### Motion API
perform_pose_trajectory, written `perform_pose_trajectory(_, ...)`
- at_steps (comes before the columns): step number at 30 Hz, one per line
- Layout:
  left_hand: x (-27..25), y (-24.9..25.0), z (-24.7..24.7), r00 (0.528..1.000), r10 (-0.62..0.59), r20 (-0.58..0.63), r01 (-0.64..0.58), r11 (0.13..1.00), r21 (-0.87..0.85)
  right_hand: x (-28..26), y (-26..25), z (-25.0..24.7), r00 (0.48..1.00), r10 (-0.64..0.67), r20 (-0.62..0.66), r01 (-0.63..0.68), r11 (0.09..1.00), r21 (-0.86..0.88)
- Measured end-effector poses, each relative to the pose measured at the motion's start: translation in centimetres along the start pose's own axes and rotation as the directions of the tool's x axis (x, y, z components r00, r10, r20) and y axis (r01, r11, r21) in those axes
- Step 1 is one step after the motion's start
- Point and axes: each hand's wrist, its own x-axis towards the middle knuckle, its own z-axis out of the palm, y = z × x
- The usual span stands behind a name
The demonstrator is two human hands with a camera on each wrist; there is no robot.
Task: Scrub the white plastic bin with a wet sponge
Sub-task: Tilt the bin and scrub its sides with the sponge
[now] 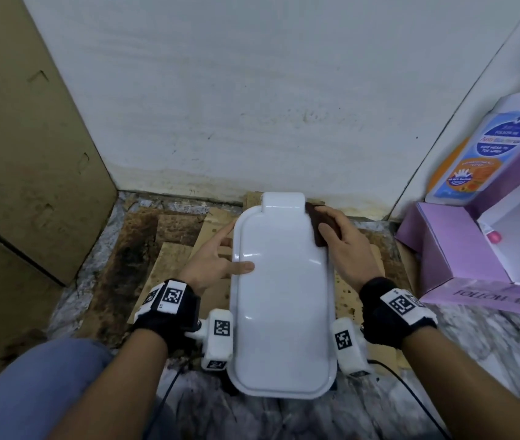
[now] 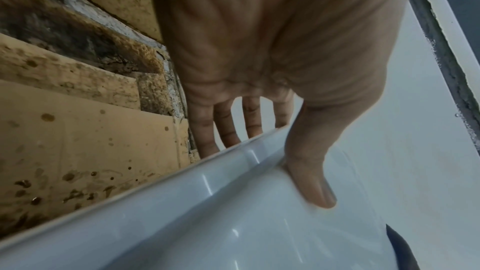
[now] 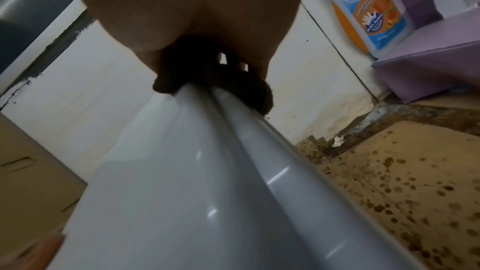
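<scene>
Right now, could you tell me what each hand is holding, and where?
Right hand grips the brown sponge on the bin's far right rim; left hand steadies its left rim.

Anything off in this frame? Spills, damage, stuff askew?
Yes: the flattened cardboard sheets under the white plastic bin are spotted with dark wet stains and lie overlapping and askew. The bin itself looks intact; the right hand presses the dark brown sponge on its far right rim, the left hand steadies it.

My glossy white bin lies flat side up before me, dark brown sponge on its far right edge.
</scene>
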Motion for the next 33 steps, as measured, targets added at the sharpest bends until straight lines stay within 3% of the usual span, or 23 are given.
perform_pose_trajectory(5, -0.2, 0.0, 0.1, 0.997, 0.009, -0.081, -0.008, 1.000, 0.021, -0.9, -0.1, 0.5, 0.999, 0.032, -0.036, -0.032, 0.999, 0.007)
perform_pose_trajectory(17, -1.2, -0.5, -0.2, 0.946, 0.149, -0.289, -0.124, 0.987, 0.103, -7.9, 2.2, 4.9, 0.997, 0.075, -0.017, -0.070, 0.975, 0.212)
perform_pose_trajectory(19, -1.1, -0.8, -0.4, 0.930, 0.171, -0.324, -0.109, 0.974, 0.200, -9.0, 2.6, 6.0, 0.996, 0.084, -0.033, -0.075, 0.973, 0.220)
perform_pose_trajectory(22, -1.0, -1.3, -0.4, 0.895, 0.182, -0.408, 0.024, 0.892, 0.451, -10.2, 2.4, 7.2, 0.995, 0.063, -0.073, -0.046, 0.974, 0.222)
perform_pose_trajectory(24, -1.5, -1.7, 0.1, 0.884, 0.229, -0.408, 0.049, 0.822, 0.567, -10.6, 2.0, 7.7, 0.996, 0.029, -0.086, -0.010, 0.975, 0.223)
perform_pose_trajectory(26, -2.1, -2.2, 0.9, 0.904, 0.244, -0.350, 0.009, 0.809, 0.588, -10.6, 1.7, 8.0, 0.994, 0.003, -0.111, 0.020, 0.978, 0.207)
perform_pose_trajectory(29, -2.7, -2.8, 2.2, 0.950, 0.153, -0.274, 0.032, 0.820, 0.571, -10.1, 1.7, 8.2, 0.989, 0.001, -0.148, 0.031, 0.977, 0.213)
perform_pose_trajectory(33, -2.7, -2.0, 2.5, 0.952, 0.133, -0.275, 0.121, 0.664, 0.738, -9.6, 2.0, 8.1, 0.992, 0.011, -0.127, 0.018, 0.975, 0.221)
